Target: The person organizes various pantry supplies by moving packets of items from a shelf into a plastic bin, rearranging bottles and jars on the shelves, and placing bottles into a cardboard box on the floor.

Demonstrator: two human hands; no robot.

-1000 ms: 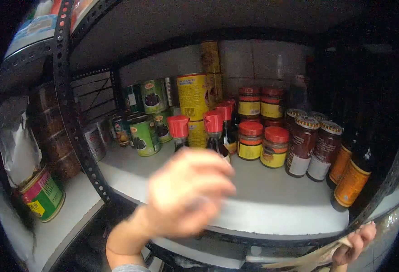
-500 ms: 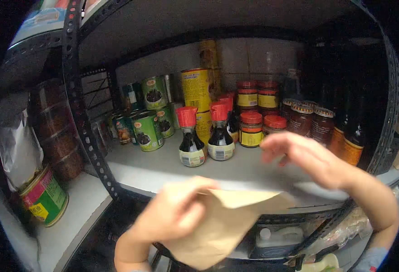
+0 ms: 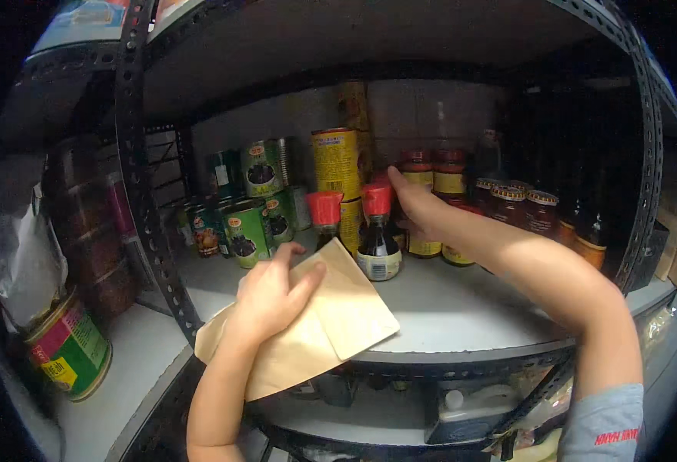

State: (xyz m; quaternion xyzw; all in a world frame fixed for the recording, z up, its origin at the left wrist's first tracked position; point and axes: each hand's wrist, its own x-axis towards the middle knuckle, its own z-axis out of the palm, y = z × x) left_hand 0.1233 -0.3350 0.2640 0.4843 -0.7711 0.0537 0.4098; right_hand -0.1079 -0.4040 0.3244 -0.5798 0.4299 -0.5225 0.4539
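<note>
My left hand (image 3: 273, 296) is closed on a folded tan sheet (image 3: 350, 316), cloth or paper, which hangs over the shelf's front edge. The sheet's upper corner partly covers the left sauce bottle (image 3: 325, 209), dark with a red cap. To its right stands a matching red-capped bottle (image 3: 379, 258). My right hand (image 3: 415, 200) reaches in just behind that second bottle, its visible fingers stretched out beside the red-lidded jars. Some of its fingers are hidden, and I cannot tell whether they touch the jars or another red cap behind.
Green cans (image 3: 246, 231) and stacked yellow cans (image 3: 336, 165) stand to the left and behind. Jars with patterned lids (image 3: 540, 208) are on the right. Black perforated posts (image 3: 142, 177) frame the grey shelf (image 3: 461, 323). A jug (image 3: 473, 412) sits below.
My right hand has moved forward and left, in among the bottles and jars. My left hand has moved up and left with the tan sheet, which now lies flatter at the shelf edge.
</note>
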